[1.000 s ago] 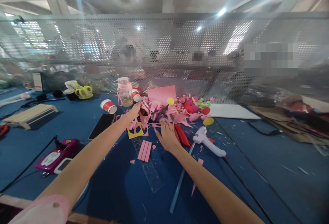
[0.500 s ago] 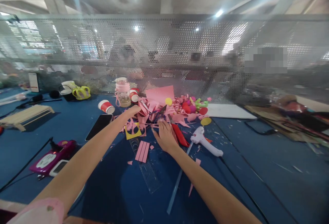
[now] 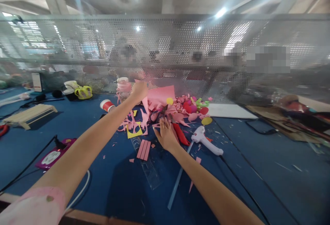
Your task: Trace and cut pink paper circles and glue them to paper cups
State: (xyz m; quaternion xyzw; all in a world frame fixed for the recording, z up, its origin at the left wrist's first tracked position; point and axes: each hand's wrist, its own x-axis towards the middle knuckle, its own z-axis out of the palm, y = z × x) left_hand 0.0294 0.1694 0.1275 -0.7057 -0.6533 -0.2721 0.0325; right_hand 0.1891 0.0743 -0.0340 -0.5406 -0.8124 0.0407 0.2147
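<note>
My left hand (image 3: 140, 90) is raised over the left of a heap of scraps, its fingers closed on a pink craft sheet scrap (image 3: 145, 105) that hangs down below it. My right hand (image 3: 167, 136) lies on the heap's near edge with fingers stretched out, by some dark pieces and red scissor-like handles (image 3: 182, 135). Just in front of the hands are a yellow sheet with a round cutout (image 3: 134, 134), three joined pink strips (image 3: 143, 150) and a clear ruler (image 3: 151, 175). A white glue gun (image 3: 207, 141) with a long glue stick (image 3: 177, 189) rests to the right.
A pink-lidded bottle (image 3: 123, 88) and a red paper cup (image 3: 106, 105) stand behind my left forearm. At the left are a purple device (image 3: 55, 154) with a cable and a small wooden rack (image 3: 31, 113). A perforated metal screen (image 3: 165, 46) closes off the table's back.
My left hand has lifted out of the heap, up and slightly right, bringing a pink scrap with it. My right hand has barely moved.
</note>
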